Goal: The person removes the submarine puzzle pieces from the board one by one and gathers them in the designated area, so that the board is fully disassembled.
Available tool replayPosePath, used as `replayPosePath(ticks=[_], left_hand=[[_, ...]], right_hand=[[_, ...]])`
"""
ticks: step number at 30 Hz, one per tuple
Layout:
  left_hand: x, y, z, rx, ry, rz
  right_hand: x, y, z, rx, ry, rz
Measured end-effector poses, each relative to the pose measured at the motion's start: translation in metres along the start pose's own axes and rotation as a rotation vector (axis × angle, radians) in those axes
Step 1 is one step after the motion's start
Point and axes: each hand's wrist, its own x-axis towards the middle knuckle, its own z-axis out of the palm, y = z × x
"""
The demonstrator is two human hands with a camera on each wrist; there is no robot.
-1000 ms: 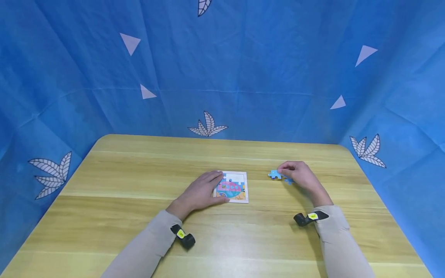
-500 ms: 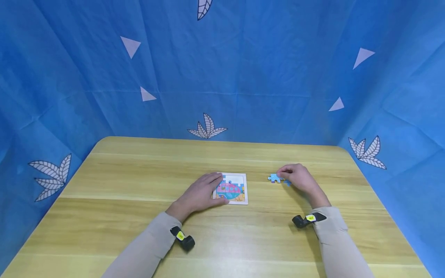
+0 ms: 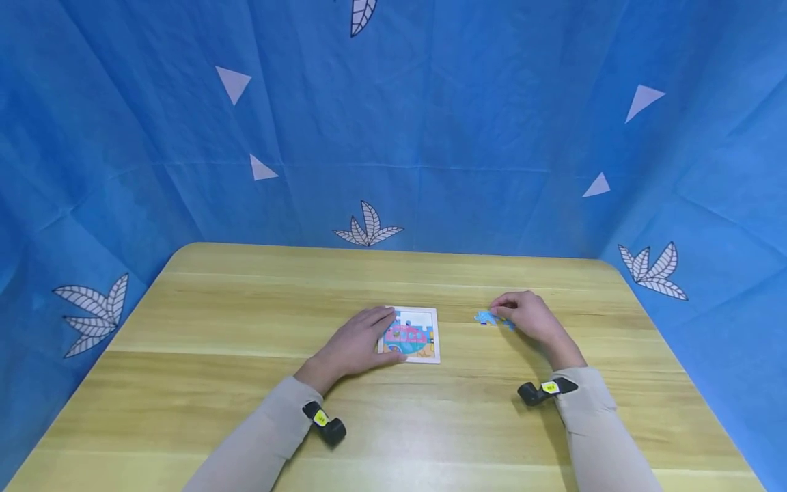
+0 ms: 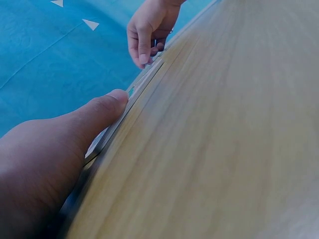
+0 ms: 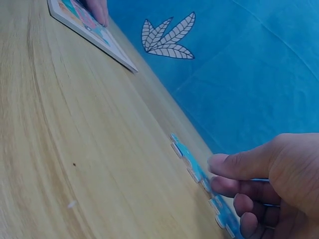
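Observation:
My left hand (image 3: 350, 342) lies over the left side of a small white-framed jigsaw puzzle (image 3: 437, 335), fingers and thumb extended onto it. Its assembled part shows a pink and teal sea picture; the upper part of the tray is bare white. In the left wrist view, the thumb (image 4: 107, 105) rests along the tray's edge. To the right, my right hand (image 3: 529, 314) has thumb and index fingertips close together at a row of blue puzzle pieces (image 3: 484, 318), pinching at one of them. Those pieces (image 5: 189, 159) lie on the table, partly hidden by the curled fingers.
The wooden table (image 3: 369, 437) extends to a blue curtain (image 3: 430, 102) printed with white leaves and triangles. Black wrist cameras are strapped to both grey sleeves (image 3: 264, 424). Table surface separates the tray from the loose pieces.
The piece at my right fingertips has shifted slightly and lies flatter among the others. My left hand stays on the puzzle tray; the head view has tilted a little.

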Motion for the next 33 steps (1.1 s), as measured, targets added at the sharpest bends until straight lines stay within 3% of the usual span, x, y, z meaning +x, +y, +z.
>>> replayPosePath(ticks=[12, 21, 33], left_hand=[[0.0, 0.001, -0.002, 0.005, -0.001, -0.01], [0.0, 0.002, -0.001, 0.01, 0.014, 0.006], [-0.001, 0.003, -0.006, -0.023, 0.007, 0.001]], right_hand=[[-0.001, -0.01, -0.003, -0.025, 0.022, -0.033], [-0.001, -0.033, 0.015, 0.041, -0.02, -0.057], [0.002, -0.067, 0.04, 0.054, 0.001, -0.207]])
